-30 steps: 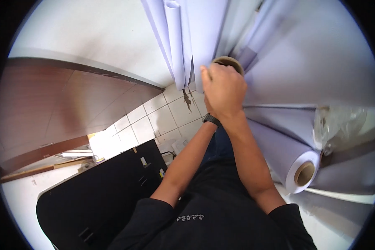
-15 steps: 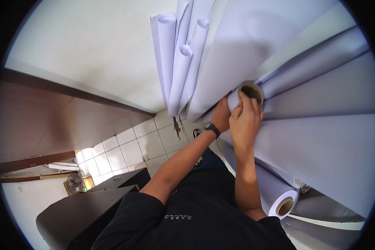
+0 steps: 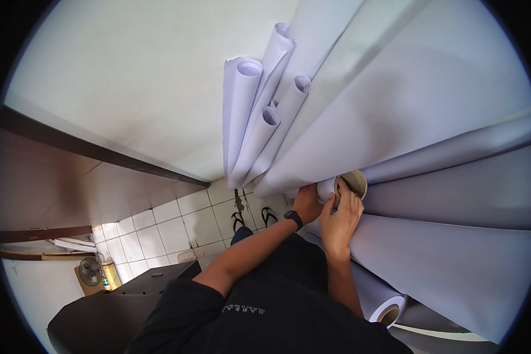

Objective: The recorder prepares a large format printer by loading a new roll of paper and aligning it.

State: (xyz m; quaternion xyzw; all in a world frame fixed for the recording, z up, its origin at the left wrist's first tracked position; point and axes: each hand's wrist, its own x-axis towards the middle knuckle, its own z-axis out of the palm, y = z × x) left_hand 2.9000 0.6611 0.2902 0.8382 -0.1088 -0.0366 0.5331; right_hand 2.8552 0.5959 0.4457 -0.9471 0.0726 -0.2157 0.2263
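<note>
At the right of centre, a white paper roll [image 3: 324,187] with a hollow cardboard tube [image 3: 353,176] lies tilted among larger rolls. My left hand [image 3: 308,203], a dark watch on its wrist, is closed round the near side of this roll. My right hand [image 3: 341,218] is at the tube's end, its fingers curled over the rim and partly inside the opening. Several narrower rolled sheets [image 3: 248,106] lean upright against the white wall just above and to the left of my hands.
Large pale rolls [image 3: 448,259] fan out along the right. A brown wooden panel [image 3: 53,177] runs along the left. Below are the tiled floor [image 3: 171,236] and my sandalled feet. A dark cabinet [image 3: 118,312] stands lower left, beside a small fan [image 3: 90,271] and a yellow object [image 3: 111,272].
The view has shifted, bringing more wall and my feet in. My hands and the tube now sit lower in the picture; my right fingers moved from covering the tube's top to hooking its rim.
</note>
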